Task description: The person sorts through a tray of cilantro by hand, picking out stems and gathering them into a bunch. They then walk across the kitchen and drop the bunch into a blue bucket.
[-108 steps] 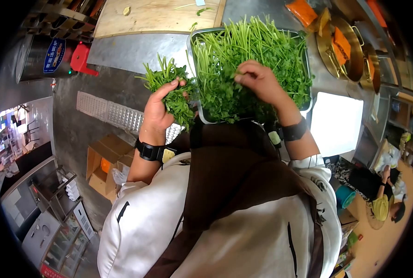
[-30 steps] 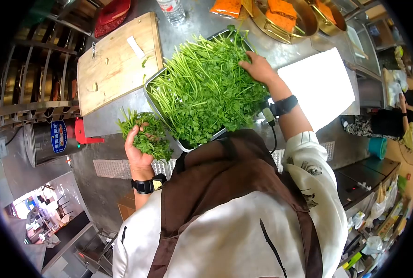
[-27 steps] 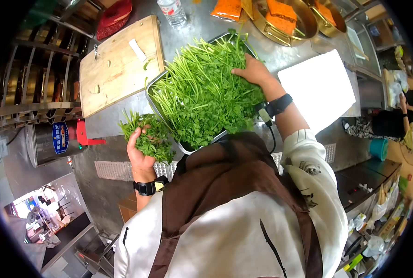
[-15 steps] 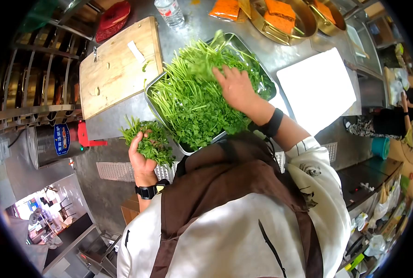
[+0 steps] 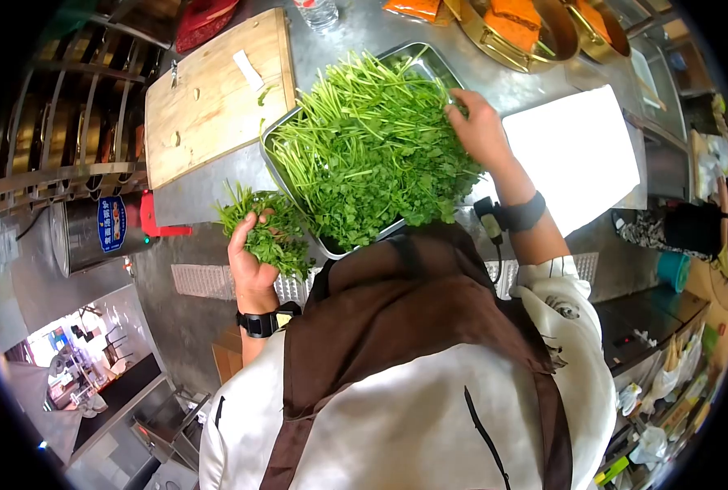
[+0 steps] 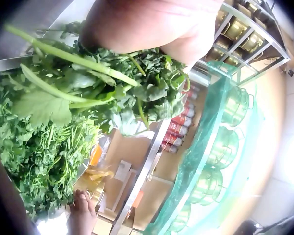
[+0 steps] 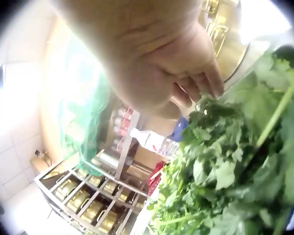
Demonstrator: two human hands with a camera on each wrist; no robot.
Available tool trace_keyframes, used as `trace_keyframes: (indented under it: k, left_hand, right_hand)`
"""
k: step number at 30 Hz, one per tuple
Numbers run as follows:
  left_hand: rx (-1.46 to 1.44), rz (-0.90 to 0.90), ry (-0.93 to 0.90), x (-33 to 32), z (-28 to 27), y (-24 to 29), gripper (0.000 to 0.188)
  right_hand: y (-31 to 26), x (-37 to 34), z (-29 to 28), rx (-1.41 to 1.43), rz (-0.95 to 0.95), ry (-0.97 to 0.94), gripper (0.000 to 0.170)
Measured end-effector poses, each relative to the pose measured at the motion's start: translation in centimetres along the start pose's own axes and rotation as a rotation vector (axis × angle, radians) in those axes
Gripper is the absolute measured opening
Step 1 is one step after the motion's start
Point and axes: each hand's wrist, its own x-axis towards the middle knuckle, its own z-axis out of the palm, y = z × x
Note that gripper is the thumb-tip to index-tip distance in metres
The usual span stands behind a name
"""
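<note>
Stainless-steel surface [image 5: 351, 34] filled the upper middle of the frame, bearing a metal tray [image 5: 433, 62] of coriander-like herbs [image 5: 380, 155] at centre. We saw the left hand [image 5: 252, 260], at centre left, with its grip curled round a small bunch [image 5: 278, 243]; whether the right hand [image 5: 485, 137], by the tray's right edge, pinched anything we could not tell. We judged the herbs light, soft and easily bruised, best held by their firmer stems [image 5: 339, 94]. Most stems pointed upper left, leaves [image 5: 364, 196] lower right, so the long axis ran diagonally.
</note>
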Motion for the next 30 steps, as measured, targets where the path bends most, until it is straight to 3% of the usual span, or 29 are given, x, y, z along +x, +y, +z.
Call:
trace_keyframes:
  k: [2, 3, 6, 13, 15, 16, 18, 19, 20, 22, 27, 29, 30]
  left_hand:
    - [-0.043, -0.038, -0.041, -0.3, 0.2, 0.1, 0.02]
    - [-0.029, -0.032, -0.018, -0.3, 0.2, 0.1, 0.021]
    - [-0.041, -0.011, -0.067, -0.2, -0.3, 0.0, 0.022]
    - [0.0, 0.009, -0.001, -0.2, -1.1, 0.0, 0.012]
    - [-0.014, -0.011, -0.003, -0.2, -1.1, -0.1, 0.011]
    - [-0.014, -0.009, -0.003, -0.2, -0.9, 0.0, 0.011]
    - [-0.013, -0.033, 0.011, -0.5, -0.2, 0.0, 0.011]
    - [-0.021, -0.033, -0.01, -0.5, 0.1, -0.1, 0.011]
    - [-0.021, -0.035, -0.007, -0.4, 0.0, -0.1, 0.011]
    - [0.02, -0.065, -0.04, 0.0, 0.1, -0.3, 0.011]
    - [-0.022, -0.089, -0.076, -0.1, 1.4, -0.6, 0.017]
    - [-0.019, -0.101, -0.108, -0.1, 1.8, -0.7, 0.019]
    - [-0.01, -0.121, -0.143, -0.2, 2.0, -0.8, 0.021]
  right_hand:
    - [1.5, 0.8, 0.5, -0.064, 0.195, -0.041, 0.042]
    - [1.1, 1.1, 0.2, -0.052, 0.305, -0.162, 0.051]
    - [2.6, 1.5, 1.1, -0.116, 0.37, -0.27, 0.059]
    - [3.9, 1.3, 1.2, 0.07, 0.497, -0.24, 0.066]
    - [3.1, 1.1, 1.7, -0.088, 0.425, -0.119, 0.051]
    - [2.0, 1.0, 1.5, -0.087, 0.423, -0.119, 0.051]
    - [-0.9, 0.8, 0.6, -0.202, -0.239, 0.105, 0.03]
    - [-2.1, 0.8, 0.8, -0.1, -0.363, 0.08, 0.018]
    - [-2.7, 0.7, 1.4, -0.098, -0.362, 0.077, 0.018]
    - [-3.6, 0.5, 2.3, -0.09, -0.53, -0.179, 0.017]
    - [-2.3, 0.7, 5.0, -0.191, -0.565, -0.19, 0.014]
    - [-2.8, 0.8, 4.2, 0.195, -0.164, -0.18, 0.009]
    - [-3.0, 1.0, 3.6, 0.194, -0.164, -0.183, 0.009]
